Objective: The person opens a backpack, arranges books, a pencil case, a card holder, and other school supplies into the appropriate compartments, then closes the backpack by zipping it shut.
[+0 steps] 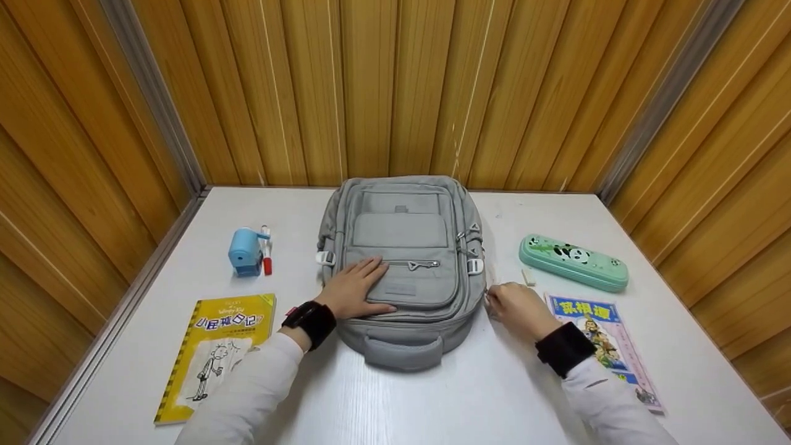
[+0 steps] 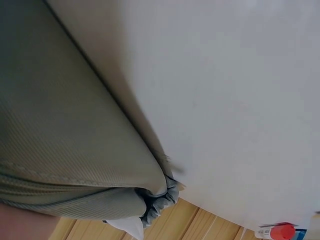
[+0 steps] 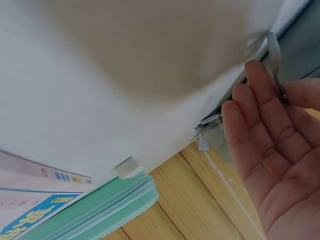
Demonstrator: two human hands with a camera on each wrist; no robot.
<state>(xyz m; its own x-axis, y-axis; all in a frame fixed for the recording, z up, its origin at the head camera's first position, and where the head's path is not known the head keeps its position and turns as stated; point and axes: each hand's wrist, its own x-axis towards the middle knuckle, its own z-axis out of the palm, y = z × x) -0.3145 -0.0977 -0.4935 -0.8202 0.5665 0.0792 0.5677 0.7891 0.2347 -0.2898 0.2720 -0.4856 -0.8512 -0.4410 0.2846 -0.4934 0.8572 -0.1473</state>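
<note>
A grey backpack (image 1: 400, 232) lies on its back on the white table, with its top handle (image 1: 403, 353) toward me. My left hand (image 1: 355, 289) rests with spread fingers on its front pocket, by a short zip. Only a sliver of that hand shows in the left wrist view, below the backpack's side (image 2: 75, 125). At the bag's right edge, my right hand (image 1: 522, 309) pinches a grey zipper pull (image 3: 274, 55) between thumb and index finger. In the right wrist view the other fingers are extended, and a second zipper pull (image 3: 207, 121) hangs beyond them.
On the left are a yellow book (image 1: 216, 346), a blue pencil sharpener (image 1: 246, 250) and a red-capped marker (image 1: 267, 264). To the right lie a green panda pencil case (image 1: 575, 262), a small eraser (image 1: 528, 276) and a comic book (image 1: 609, 346). Wood-patterned walls (image 1: 395, 93) enclose the table.
</note>
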